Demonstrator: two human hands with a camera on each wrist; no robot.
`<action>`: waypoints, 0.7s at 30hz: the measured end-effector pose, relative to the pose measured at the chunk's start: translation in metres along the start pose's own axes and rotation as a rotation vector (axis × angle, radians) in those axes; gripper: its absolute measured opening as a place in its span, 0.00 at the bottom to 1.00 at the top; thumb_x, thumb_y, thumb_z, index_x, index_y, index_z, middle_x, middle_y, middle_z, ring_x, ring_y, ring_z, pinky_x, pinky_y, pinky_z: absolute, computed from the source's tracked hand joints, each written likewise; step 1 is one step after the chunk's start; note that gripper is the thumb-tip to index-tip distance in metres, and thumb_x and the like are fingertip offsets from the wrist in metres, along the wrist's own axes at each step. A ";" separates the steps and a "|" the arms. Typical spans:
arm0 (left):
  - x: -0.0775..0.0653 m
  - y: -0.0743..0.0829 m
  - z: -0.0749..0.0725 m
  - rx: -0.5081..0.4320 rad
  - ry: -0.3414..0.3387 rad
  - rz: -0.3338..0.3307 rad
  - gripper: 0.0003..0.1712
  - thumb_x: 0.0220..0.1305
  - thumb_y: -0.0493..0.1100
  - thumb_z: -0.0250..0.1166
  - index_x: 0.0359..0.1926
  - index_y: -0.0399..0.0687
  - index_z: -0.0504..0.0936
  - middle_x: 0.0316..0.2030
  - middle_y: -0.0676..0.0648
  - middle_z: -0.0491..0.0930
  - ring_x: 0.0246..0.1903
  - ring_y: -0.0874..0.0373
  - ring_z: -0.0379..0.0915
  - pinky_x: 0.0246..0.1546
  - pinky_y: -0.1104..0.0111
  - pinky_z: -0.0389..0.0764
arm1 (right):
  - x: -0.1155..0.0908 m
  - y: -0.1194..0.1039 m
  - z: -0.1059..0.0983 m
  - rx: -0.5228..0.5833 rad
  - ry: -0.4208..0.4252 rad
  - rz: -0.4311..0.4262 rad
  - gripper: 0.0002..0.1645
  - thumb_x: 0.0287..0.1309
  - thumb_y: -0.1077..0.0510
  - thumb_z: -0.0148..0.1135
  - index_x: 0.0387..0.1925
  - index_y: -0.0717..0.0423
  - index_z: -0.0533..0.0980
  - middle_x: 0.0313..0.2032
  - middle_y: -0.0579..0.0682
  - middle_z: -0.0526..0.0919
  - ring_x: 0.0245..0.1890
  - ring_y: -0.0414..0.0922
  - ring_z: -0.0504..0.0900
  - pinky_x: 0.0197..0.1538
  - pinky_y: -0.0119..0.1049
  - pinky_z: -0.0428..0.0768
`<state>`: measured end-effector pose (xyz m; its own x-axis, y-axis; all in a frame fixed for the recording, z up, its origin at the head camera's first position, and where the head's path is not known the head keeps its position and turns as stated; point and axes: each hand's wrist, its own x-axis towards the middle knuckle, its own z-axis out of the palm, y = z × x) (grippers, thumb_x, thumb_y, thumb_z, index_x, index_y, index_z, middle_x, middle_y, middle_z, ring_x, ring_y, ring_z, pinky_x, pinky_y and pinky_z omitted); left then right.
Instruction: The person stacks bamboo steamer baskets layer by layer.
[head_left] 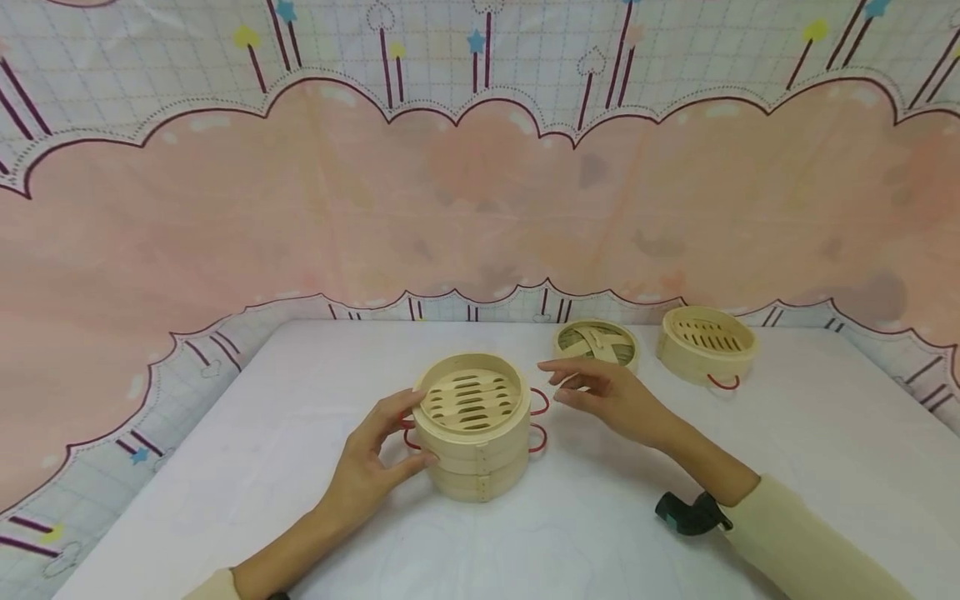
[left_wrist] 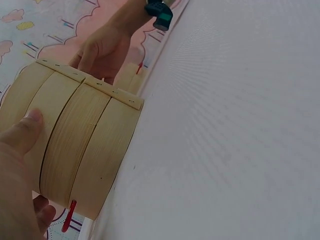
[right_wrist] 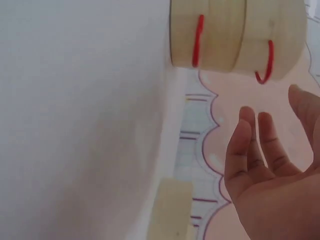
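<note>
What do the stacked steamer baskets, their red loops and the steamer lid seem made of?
Stacked steamer baskets: likely bamboo, matte and pale, with fine straight grain. Red loops: perhaps plastic or cord, looking smooth and evenly coloured. Steamer lid: probably matte bamboo, by its crossed strips.

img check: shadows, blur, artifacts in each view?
Head: soft, even light, only faint shadows near the steamer stack. Left wrist: its seams look sharp, but fine ripples band the white tabletop. Right wrist: broad, soft-edged shadow on the white tabletop, steamer stack slightly soft.
</note>
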<state>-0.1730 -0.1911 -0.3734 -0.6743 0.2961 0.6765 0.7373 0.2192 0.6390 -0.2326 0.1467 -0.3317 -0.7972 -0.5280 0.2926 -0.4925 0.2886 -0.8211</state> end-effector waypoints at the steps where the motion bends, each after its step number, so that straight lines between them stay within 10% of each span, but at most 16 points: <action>1: 0.000 0.000 0.000 0.001 0.001 -0.001 0.45 0.42 0.25 0.75 0.64 0.38 0.68 0.60 0.40 0.69 0.58 0.54 0.67 0.53 0.68 0.74 | -0.001 -0.001 -0.004 -0.013 0.022 0.016 0.23 0.61 0.59 0.63 0.59 0.52 0.75 0.48 0.55 0.79 0.46 0.47 0.79 0.49 0.38 0.80; 21: 0.001 0.002 0.000 -0.010 -0.006 -0.012 0.44 0.42 0.25 0.74 0.64 0.37 0.68 0.60 0.39 0.68 0.56 0.56 0.68 0.54 0.67 0.73 | -0.032 0.020 -0.083 -0.249 0.443 0.043 0.21 0.65 0.58 0.58 0.59 0.57 0.74 0.43 0.53 0.79 0.41 0.34 0.77 0.43 0.19 0.76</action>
<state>-0.1720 -0.1909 -0.3716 -0.6827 0.2991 0.6667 0.7288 0.2138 0.6505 -0.2457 0.2357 -0.3175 -0.8638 -0.1377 0.4847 -0.4809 0.5124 -0.7114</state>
